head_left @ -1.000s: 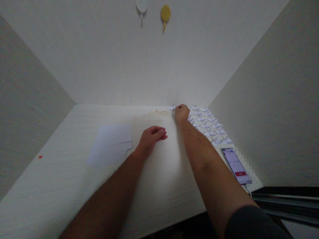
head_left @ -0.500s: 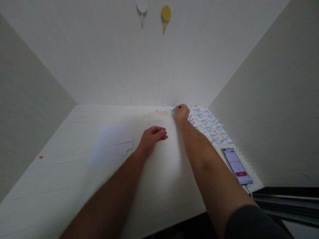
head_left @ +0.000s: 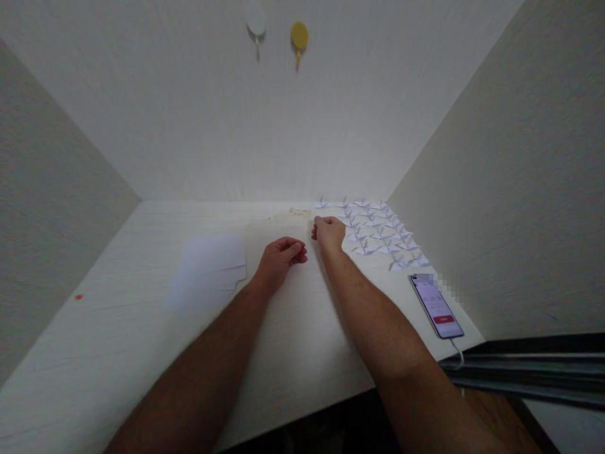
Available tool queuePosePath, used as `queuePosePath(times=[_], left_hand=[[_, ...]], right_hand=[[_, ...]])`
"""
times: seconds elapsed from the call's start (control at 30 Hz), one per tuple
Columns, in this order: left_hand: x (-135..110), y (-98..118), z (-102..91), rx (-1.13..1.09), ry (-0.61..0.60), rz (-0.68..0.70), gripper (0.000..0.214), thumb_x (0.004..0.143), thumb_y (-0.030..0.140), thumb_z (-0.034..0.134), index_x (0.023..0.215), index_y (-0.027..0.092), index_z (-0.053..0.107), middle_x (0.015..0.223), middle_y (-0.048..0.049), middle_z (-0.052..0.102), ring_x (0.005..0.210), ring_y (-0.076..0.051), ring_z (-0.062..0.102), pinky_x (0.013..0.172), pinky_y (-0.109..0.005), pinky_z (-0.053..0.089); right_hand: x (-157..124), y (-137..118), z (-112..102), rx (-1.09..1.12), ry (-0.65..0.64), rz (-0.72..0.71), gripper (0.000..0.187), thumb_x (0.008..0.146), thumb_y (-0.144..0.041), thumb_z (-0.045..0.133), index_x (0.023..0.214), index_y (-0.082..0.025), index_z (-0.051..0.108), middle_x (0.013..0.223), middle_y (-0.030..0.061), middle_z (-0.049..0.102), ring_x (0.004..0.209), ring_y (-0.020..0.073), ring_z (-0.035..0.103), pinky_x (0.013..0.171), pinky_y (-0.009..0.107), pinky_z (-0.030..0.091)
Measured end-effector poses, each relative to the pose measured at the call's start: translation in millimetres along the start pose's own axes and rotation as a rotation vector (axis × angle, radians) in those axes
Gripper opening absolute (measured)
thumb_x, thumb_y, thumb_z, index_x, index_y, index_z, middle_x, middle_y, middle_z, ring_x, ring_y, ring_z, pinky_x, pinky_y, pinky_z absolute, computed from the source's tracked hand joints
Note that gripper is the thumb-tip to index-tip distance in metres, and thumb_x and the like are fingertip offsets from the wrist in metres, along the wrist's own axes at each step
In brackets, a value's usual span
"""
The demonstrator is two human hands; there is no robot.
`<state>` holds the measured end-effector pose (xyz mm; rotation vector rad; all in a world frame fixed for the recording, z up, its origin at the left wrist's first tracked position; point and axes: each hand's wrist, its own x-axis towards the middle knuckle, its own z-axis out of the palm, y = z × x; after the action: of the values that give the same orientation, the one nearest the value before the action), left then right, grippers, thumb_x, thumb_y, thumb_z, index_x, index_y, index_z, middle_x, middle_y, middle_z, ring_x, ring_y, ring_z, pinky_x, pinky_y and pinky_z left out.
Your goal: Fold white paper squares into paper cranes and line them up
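Note:
My right hand [head_left: 328, 231] hovers over the white desk [head_left: 142, 340] just left of several small white folded paper cranes [head_left: 378, 230], laid in rows at the back right. Its fingers are curled shut and I see nothing in them. The leftmost crane [head_left: 322, 203] stands alone by the back wall, a little beyond that hand. My left hand [head_left: 280, 258] rests on the desk close by, fingers loosely curled with nothing in them. A stack of white paper sheets [head_left: 210, 272] lies to its left.
A phone [head_left: 435, 306] with a lit screen and a cable lies at the desk's right edge. Side panels wall the desk on both sides. Two round hooks, white [head_left: 256, 20] and yellow [head_left: 299, 35], hang on the back wall. A small red speck [head_left: 79, 296] marks the left.
My right hand has let go of the leftmost crane at the back wall and drawn back toward me and to the left. The left hand has barely moved.

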<state>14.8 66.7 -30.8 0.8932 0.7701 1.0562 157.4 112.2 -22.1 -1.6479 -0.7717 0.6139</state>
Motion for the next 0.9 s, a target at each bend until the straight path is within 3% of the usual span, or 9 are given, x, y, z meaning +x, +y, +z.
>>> queuePosePath(times=[0.1,0.17,0.23,0.37,0.6,0.73,0.8,0.9], left_hand=[[1,0,-0.1,0.018,0.000,0.018,0.026,0.063,0.032,0.081,0.071,0.014,0.065,0.065,-0.0015,0.065,0.054,-0.011,0.058,0.059,-0.028,0.049],[1,-1,0.5,0.041,0.004,0.024,0.025,0.064,0.032,0.080,0.070,0.014,0.064,0.064,-0.0008,0.064,0.053,-0.011,0.057,0.057,-0.027,0.047],[1,-2,1.3,0.069,0.006,0.034,0.024,0.066,0.033,0.078,0.069,0.015,0.064,0.063,-0.0008,0.064,0.053,-0.010,0.057,0.057,-0.027,0.046],[0,-4,1.6,0.123,-0.008,0.072,0.021,0.069,0.032,0.076,0.069,0.015,0.063,0.062,-0.0005,0.062,0.052,-0.010,0.056,0.055,-0.026,0.044],[-2,-11,5.3,0.212,0.035,0.124,0.019,0.070,0.032,0.073,0.070,0.016,0.062,0.061,0.0008,0.060,0.048,-0.008,0.052,0.052,-0.025,0.040],[-3,-3,3.0,0.407,0.189,0.186,0.017,0.071,0.033,0.069,0.075,0.017,0.064,0.062,0.0012,0.060,0.047,-0.009,0.048,0.049,-0.024,0.037],[-5,12,-8.1,0.637,0.337,0.234,0.017,0.073,0.033,0.066,0.075,0.017,0.066,0.062,0.0005,0.060,0.049,-0.010,0.049,0.050,-0.025,0.037],[-11,47,-36.6,1.150,0.633,0.336,0.015,0.076,0.031,0.062,0.077,0.018,0.068,0.072,-0.0025,0.067,0.066,-0.015,0.059,0.064,-0.028,0.044]], right_hand=[[-40,3,-12,0.177,-0.055,0.118,0.024,0.079,-0.036,0.062,0.062,-0.020,0.054,0.054,-0.0028,0.057,0.043,0.0116,0.052,0.043,0.023,0.041],[-59,7,-23,0.209,-0.091,0.104,0.034,0.083,-0.044,0.057,0.059,-0.020,0.052,0.050,-0.0039,0.053,0.039,0.0098,0.046,0.040,0.023,0.036],[-69,13,-32,0.163,-0.141,0.002,0.045,0.087,-0.052,0.052,0.054,-0.021,0.050,0.045,-0.0052,0.047,0.039,0.0092,0.042,0.043,0.023,0.033],[-70,20,-34,0.023,-0.200,-0.251,0.048,0.088,-0.052,0.052,0.053,-0.020,0.051,0.050,-0.0041,0.050,0.051,0.0106,0.045,0.054,0.025,0.035],[-59,20,-20,0.032,-0.144,-0.267,0.045,0.091,-0.046,0.050,0.054,-0.021,0.049,0.051,-0.0046,0.048,0.052,0.0122,0.041,0.058,0.028,0.032],[-58,20,-21,0.044,-0.134,-0.256,0.042,0.091,-0.044,0.049,0.056,-0.021,0.050,0.052,-0.0045,0.049,0.054,0.0129,0.042,0.061,0.028,0.033],[-58,21,-21,0.043,-0.139,-0.252,0.042,0.091,-0.045,0.049,0.057,-0.021,0.050,0.053,-0.0043,0.049,0.055,0.0133,0.044,0.061,0.028,0.034],[-56,23,-18,0.044,-0.147,-0.260,0.041,0.091,-0.045,0.049,0.057,-0.021,0.050,0.053,-0.0043,0.049,0.055,0.0137,0.044,0.062,0.028,0.034]])
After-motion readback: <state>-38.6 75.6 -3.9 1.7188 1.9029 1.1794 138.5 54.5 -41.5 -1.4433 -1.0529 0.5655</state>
